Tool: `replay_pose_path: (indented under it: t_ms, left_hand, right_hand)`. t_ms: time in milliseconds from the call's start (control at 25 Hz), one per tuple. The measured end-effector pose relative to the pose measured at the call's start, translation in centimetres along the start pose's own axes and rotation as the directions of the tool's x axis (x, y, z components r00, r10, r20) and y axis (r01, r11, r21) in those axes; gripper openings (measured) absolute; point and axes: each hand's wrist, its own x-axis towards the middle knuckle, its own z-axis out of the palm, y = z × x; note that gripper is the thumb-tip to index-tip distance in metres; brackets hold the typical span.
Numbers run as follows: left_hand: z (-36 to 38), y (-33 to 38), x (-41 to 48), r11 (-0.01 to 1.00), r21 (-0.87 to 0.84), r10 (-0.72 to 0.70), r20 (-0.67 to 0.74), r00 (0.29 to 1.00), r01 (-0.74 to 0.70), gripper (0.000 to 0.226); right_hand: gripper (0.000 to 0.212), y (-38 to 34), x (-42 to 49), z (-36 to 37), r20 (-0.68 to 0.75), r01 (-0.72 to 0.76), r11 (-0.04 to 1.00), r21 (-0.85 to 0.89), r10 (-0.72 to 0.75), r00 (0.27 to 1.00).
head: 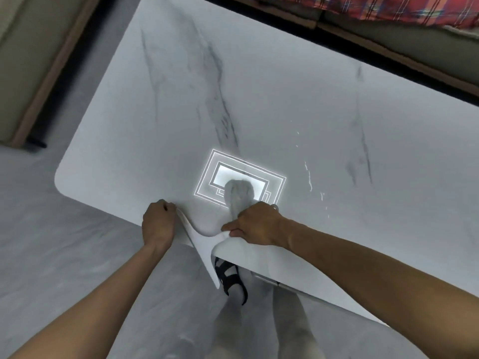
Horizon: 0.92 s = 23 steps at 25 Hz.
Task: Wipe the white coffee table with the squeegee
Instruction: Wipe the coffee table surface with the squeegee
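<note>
The white grey-veined marble-look coffee table top [272, 99] is smooth and glossy, mirroring a ceiling light near 6 o'clock; the white smooth plastic-looking squeegee [204, 244] appears matt; at 1 o'clock, the red plaid cloth [388, 6] looks soft, woven.

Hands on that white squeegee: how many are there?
2. The left hand grips one end of the squeegee at the coffee table edge; the right hand holds the other end.

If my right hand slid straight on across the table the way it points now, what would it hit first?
Probably nothing solid: the right hand points up-left over the bare coffee table, crossing only a ceiling-light reflection. The left hand sits off that line.
</note>
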Motion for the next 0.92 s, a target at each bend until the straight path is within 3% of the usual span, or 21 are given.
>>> replay_pose_path:
  t_ms: [200, 280, 440, 560, 600, 760, 920]
  left_hand:
    - [2.0, 2.5, -0.4, 1.0, 0.017, -0.021, 0.029, 0.999, 0.02, 0.029]
    - [3.4, 5.3, -1.4, 0.999, 0.001, 0.037, 0.064, 0.997, -0.037, 0.029]
    - [6.4, 12.7, -2.3, 0.98, -0.021, 0.2, 0.006, 0.98, -0.2, 0.051]
    - [9.5, 19.0, -1.7, 0.97, 0.008, 0.244, 0.02, 0.97, -0.244, 0.025]
    - [10.7, 20.7, -1.1, 0.958, 0.077, 0.276, 0.025, 0.961, -0.277, 0.035]
    - [14.6, 24.9, 1.3, 0.855, 0.4, 0.279, 0.18, 0.943, -0.33, 0.129]
    - [16.2, 25.7, 3.4, 0.782, 0.514, 0.322, 0.15, 0.935, -0.352, 0.148]
  right_hand:
    - [0.034, 8.0, -3.3, -1.8, -0.102, -0.12, 0.992, -0.031, 0.116, 0.988]
    - [0.035, 12.9, -6.7, -3.2, -0.105, -0.241, 0.97, 0.022, 0.242, 0.965]
    - [0.036, 20.9, -14.4, -5.3, -0.126, -0.474, 0.87, 0.133, 0.49, 0.863]
    - [0.035, 24.3, -19.2, -6.3, -0.149, -0.587, 0.797, 0.142, 0.603, 0.784]
    - [0.035, 25.0, -20.1, -6.8, -0.168, -0.597, 0.781, 0.181, 0.623, 0.764]
    - [0.034, 28.7, -18.0, -11.6, -0.281, -0.533, 0.661, 0.528, 0.728, 0.625]
    - [0.037, 33.5, -9.4, -17.9, -0.285, -0.457, 0.535, 0.711, 0.813, 0.508]
